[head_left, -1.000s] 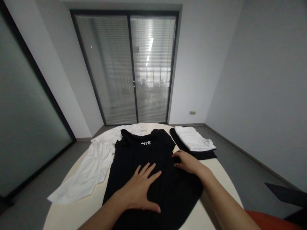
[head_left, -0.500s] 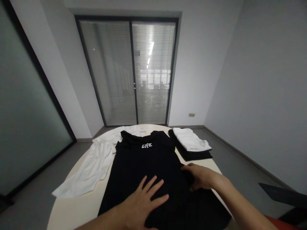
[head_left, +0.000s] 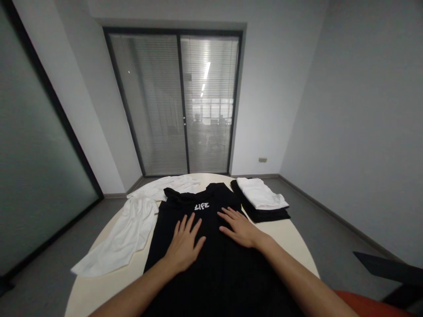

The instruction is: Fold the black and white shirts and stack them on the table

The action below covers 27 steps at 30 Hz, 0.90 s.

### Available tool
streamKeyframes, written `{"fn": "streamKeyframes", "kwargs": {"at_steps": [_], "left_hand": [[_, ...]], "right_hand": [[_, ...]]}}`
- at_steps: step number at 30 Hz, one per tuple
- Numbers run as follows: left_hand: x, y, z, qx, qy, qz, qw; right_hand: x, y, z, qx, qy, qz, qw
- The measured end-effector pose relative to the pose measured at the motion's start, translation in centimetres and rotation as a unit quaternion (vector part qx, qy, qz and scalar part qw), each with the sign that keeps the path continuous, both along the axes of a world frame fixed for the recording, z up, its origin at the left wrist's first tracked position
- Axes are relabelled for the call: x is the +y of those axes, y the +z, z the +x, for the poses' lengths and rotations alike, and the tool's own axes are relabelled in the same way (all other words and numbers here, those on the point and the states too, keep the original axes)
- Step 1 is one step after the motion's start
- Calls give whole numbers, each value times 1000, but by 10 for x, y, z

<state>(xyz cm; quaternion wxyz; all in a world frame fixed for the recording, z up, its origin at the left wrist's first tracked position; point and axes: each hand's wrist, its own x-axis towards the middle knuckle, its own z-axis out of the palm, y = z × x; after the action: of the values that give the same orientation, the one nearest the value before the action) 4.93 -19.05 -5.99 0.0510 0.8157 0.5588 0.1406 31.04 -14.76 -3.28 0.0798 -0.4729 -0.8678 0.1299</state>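
Note:
A black T-shirt (head_left: 211, 273) lies spread over the table, its collar end away from me and white "LIFE" lettering (head_left: 201, 206) near the top. On its left part rests my left hand (head_left: 183, 246), palm down with the fingers spread. My right hand (head_left: 238, 226) lies flat on the right part, just below and to the right of the lettering, fingers apart. Neither hand holds anything. The near end of the shirt runs out of view beneath my forearms.
The pale round table (head_left: 95, 293) carries loose white clothing (head_left: 122, 240) along its left side. At the back right, a folded white garment (head_left: 262, 193) sits on a stack of folded black clothes (head_left: 269, 215). A red-orange chair seat (head_left: 361, 304) stands at the lower right.
My right hand has let go of the shirt's right edge and moved up and left onto the cloth. My left hand has slid forward and left. The fabric bunched at the right is now flatter.

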Motion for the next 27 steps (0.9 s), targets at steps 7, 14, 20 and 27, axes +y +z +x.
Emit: {"fn": "streamKeyframes", "kwargs": {"at_steps": [7, 14, 20, 27], "left_hand": [[14, -20, -12, 32, 89, -16, 995], [39, 10, -28, 29, 86, 63, 994], [106, 36, -43, 52, 187, 84, 977], [151, 32, -56, 81, 253, -7, 964]], "right_hand": [[-6, -24, -1, -10, -46, -2, 999], [2, -5, -13, -48, -50, 20, 997], [46, 5, -46, -100, -128, 110, 980], [109, 6, -52, -83, -210, 87, 970]]}}
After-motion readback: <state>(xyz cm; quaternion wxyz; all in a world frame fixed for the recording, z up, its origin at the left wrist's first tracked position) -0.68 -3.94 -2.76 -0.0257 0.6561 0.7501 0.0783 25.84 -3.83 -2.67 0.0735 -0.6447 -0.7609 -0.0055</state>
